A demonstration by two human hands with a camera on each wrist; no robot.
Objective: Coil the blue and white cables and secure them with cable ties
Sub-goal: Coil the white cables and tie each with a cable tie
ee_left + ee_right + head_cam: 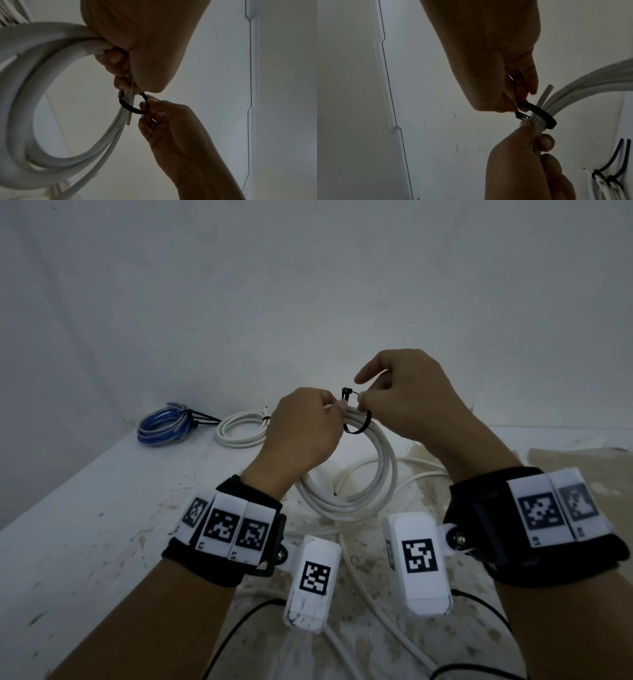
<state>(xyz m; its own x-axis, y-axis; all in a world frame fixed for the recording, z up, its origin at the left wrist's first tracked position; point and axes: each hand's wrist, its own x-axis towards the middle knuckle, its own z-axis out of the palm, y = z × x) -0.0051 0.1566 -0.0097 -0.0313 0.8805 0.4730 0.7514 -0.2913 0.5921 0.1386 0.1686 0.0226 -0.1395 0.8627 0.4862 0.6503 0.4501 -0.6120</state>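
Left hand (301,436) grips the top of a white cable coil (356,470), fingers curled round its strands, holding it up above the table (85,508). Just to its right, a black cable tie (358,422) loops around the bundle. Right hand (407,402) pinches the tie's ends between thumb and fingertips. Far left on the table lie a tied blue coil (162,424) and 1 tied white coil (241,429), side by side.
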